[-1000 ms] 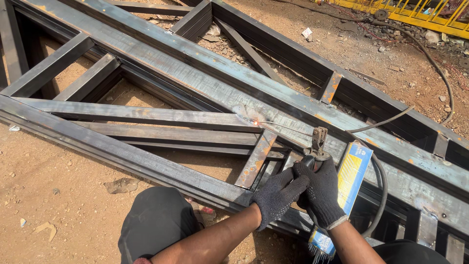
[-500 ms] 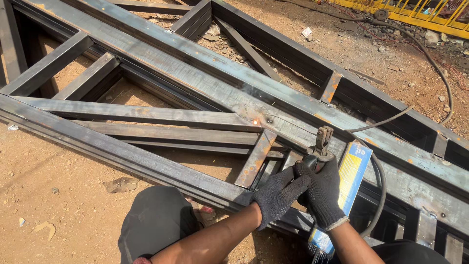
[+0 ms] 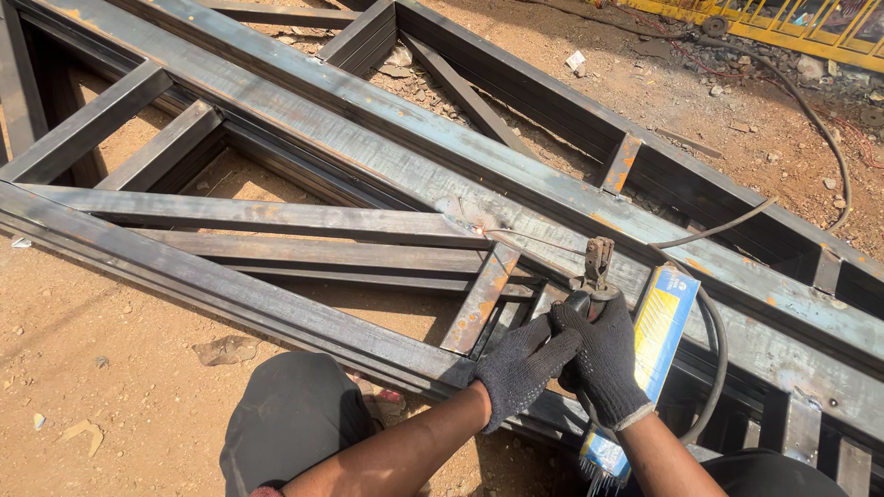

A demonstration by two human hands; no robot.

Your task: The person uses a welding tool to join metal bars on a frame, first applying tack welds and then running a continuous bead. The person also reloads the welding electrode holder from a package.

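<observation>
Both hands wear dark knitted work gloves and meet at about five o'clock in the view. The right hand (image 3: 608, 364) is wrapped tight around the handle of a rusty metal welding electrode holder (image 3: 597, 267), whose clamp head stands up out of the fist toward twelve o'clock. The left hand (image 3: 520, 368) lies against the right from the nine o'clock side, its fingers curled over the right glove and the handle, so both are clasped on the same tool. A thin welding rod (image 3: 534, 236) runs from the clamp toward ten o'clock and ends at the joint where a grey steel crossbar (image 3: 267, 216) meets the long grey steel beam (image 3: 516, 175) of the big welded frame.

A black cable (image 3: 714, 359) loops from under the hands out toward three o'clock and back up. Just beside the right hand, on its three o'clock side, a long blue and yellow carton of welding rods (image 3: 658, 340) lies slanted on the frame, with bare rod ends sticking out of its lower end near six o'clock. The person's knee in dark trousers (image 3: 295, 419) sits at seven o'clock. The frame rests on reddish sandy ground (image 3: 101, 368), and a yellow painted metal structure (image 3: 783, 32) lies at one o'clock.
</observation>
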